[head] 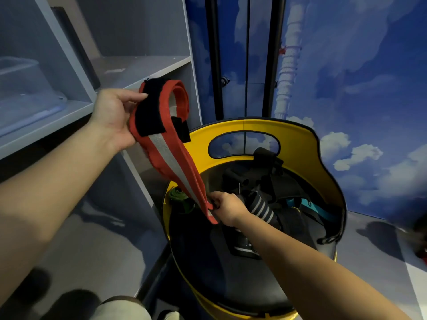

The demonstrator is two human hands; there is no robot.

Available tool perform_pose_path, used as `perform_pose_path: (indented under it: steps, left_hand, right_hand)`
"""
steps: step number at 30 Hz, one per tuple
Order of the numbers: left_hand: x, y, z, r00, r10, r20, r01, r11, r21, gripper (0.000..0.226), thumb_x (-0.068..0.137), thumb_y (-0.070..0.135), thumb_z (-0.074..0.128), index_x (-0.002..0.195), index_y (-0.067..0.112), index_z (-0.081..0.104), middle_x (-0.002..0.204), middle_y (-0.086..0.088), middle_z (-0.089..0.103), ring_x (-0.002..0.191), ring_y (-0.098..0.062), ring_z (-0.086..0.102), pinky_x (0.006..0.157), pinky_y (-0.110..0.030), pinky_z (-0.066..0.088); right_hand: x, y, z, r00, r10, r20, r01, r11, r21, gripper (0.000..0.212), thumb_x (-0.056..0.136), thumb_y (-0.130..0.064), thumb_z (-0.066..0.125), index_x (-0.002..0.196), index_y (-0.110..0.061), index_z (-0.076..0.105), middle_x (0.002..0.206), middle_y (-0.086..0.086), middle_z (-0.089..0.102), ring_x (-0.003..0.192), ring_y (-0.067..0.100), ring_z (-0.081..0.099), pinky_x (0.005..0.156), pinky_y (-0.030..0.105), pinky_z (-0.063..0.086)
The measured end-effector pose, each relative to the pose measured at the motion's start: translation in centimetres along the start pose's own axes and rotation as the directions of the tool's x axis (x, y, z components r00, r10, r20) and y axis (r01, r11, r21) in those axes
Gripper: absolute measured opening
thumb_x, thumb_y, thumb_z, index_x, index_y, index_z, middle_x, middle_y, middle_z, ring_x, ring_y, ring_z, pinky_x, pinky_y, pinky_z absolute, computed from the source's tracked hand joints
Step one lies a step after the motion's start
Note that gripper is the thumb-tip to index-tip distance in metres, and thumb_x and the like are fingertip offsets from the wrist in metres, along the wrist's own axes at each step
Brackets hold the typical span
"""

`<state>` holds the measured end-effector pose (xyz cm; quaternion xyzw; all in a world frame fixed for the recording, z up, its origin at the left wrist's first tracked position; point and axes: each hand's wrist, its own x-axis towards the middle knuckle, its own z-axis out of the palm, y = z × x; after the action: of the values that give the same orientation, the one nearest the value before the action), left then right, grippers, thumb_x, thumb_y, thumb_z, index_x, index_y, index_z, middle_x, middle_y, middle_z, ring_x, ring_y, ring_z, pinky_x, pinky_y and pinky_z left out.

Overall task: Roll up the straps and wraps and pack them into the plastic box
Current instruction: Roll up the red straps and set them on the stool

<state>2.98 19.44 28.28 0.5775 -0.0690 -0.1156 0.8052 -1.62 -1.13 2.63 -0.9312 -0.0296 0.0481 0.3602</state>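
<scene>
Strap [161, 144] spans frame centre, left hand [113, 116] pinching its black-padded upper end and right hand [225, 207] gripping its lower end over the bin [295, 135], apparently stretched straight for rolling.

Both forearms bare, no sleeves, watch or rings visible. Pale khaki shorts leg [120, 308] at lower edge.
</scene>
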Motion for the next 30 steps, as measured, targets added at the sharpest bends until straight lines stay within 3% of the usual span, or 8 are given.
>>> perform_pose_path:
  steps: [2, 5, 7, 10, 13, 20, 25, 30]
  left_hand:
    - [0.0, -0.2, 0.2, 1.0, -0.003, -0.005, 0.003, 1.0, -0.008, 0.021, 0.07, 0.014, 0.062, 0.091, 0.015, 0.064, 0.081, 0.0, 0.068, 0.074, -0.016, 0.07, 0.075, -0.031, 0.057]
    - [-0.2, -0.4, 0.4, 1.0, 0.007, -0.022, -0.007, 1.0, 0.006, 0.013, 0.072, 0.013, 0.061, 0.078, 0.015, 0.072, 0.081, -0.002, 0.069, 0.075, -0.018, 0.071, 0.075, -0.031, 0.057]
    - [-0.1, -0.5, 0.3, 0.999, 0.019, -0.035, -0.018, 1.0, 0.019, 0.022, 0.079, 0.011, 0.058, 0.069, 0.015, 0.077, 0.08, -0.002, 0.07, 0.077, -0.018, 0.071, 0.076, -0.031, 0.058]
    - [-0.1, -0.8, 0.0, 0.998, 0.011, -0.06, -0.01, 1.0, 0.022, 0.018, 0.082, 0.012, 0.059, 0.085, 0.014, 0.077, 0.088, -0.003, 0.072, 0.086, -0.019, 0.072, 0.082, -0.034, 0.057]
    - [-0.1, -1.0, -0.3, 0.996, -0.009, -0.087, 0.009, 1.0, 0.005, 0.037, 0.073, 0.013, 0.065, 0.11, 0.013, 0.07, 0.101, -0.004, 0.072, 0.097, -0.021, 0.072, 0.088, -0.037, 0.057]
    - [-0.5, -1.0, 0.1, 0.995, -0.024, -0.1, 0.024, 1.0, 0.002, 0.038, 0.068, 0.012, 0.065, 0.106, 0.015, 0.067, 0.101, -0.003, 0.071, 0.097, -0.021, 0.07, 0.095, -0.037, 0.055]
    - [-1.1, -0.7, 0.0, 0.996, -0.044, -0.077, 0.045, 0.999, 0.019, 0.028, 0.07, 0.013, 0.065, 0.098, 0.016, 0.067, 0.089, -0.001, 0.071, 0.083, -0.018, 0.071, 0.08, -0.032, 0.058]
    - [-1.6, -0.4, -0.3, 0.995, -0.062, -0.078, 0.064, 0.998, 0.016, 0.03, 0.069, 0.013, 0.063, 0.098, 0.013, 0.067, 0.084, -0.002, 0.069, 0.07, -0.015, 0.07, 0.065, -0.026, 0.058]
  right_hand:
    - [0.2, 0.1, 0.2, 0.999, -0.015, 0.035, 0.015, 1.0, -0.007, 0.03, 0.089, -0.032, 0.067, 0.118, -0.025, 0.069, 0.108, 0.006, 0.073, 0.102, 0.027, 0.064, 0.086, 0.041, 0.054]
    - [0.3, 0.1, 0.6, 0.999, -0.011, 0.036, 0.013, 0.999, -0.051, 0.024, 0.086, -0.019, 0.066, 0.109, -0.021, 0.074, 0.103, 0.005, 0.073, 0.099, 0.027, 0.064, 0.081, 0.038, 0.053]
    - [0.2, 0.4, 0.8, 1.0, -0.003, 0.002, 0.003, 0.999, -0.046, 0.02, 0.086, -0.016, 0.065, 0.104, -0.019, 0.074, 0.097, 0.003, 0.073, 0.094, 0.025, 0.064, 0.075, 0.036, 0.051]
    - [0.0, 1.1, 0.5, 0.999, 0.023, -0.04, -0.024, 0.999, -0.026, 0.01, 0.085, -0.017, 0.067, 0.092, -0.019, 0.073, 0.086, 0.001, 0.069, 0.088, 0.027, 0.064, 0.07, 0.035, 0.05]
    - [-0.2, 1.5, 0.1, 0.997, 0.043, -0.064, -0.043, 0.999, -0.004, 0.008, 0.088, -0.023, 0.067, 0.093, -0.021, 0.074, 0.088, 0.004, 0.071, 0.086, 0.026, 0.065, 0.071, 0.035, 0.051]
    - [-0.9, 1.4, -0.7, 0.996, 0.073, -0.045, -0.072, 0.997, 0.024, 0.013, 0.088, -0.02, 0.06, 0.092, -0.017, 0.073, 0.087, 0.006, 0.071, 0.084, 0.027, 0.064, 0.07, 0.035, 0.05]
    - [-1.2, 1.5, -1.4, 0.993, 0.101, -0.056, -0.102, 0.995, -0.006, 0.017, 0.088, -0.024, 0.065, 0.072, -0.019, 0.067, 0.078, 0.007, 0.067, 0.077, 0.026, 0.061, 0.065, 0.038, 0.048]
    - [-1.3, 1.6, -2.5, 0.984, 0.143, -0.105, -0.148, 0.988, -0.041, 0.018, 0.085, -0.023, 0.068, 0.081, -0.006, 0.072, 0.081, 0.014, 0.069, 0.083, 0.032, 0.063, 0.068, 0.039, 0.048]
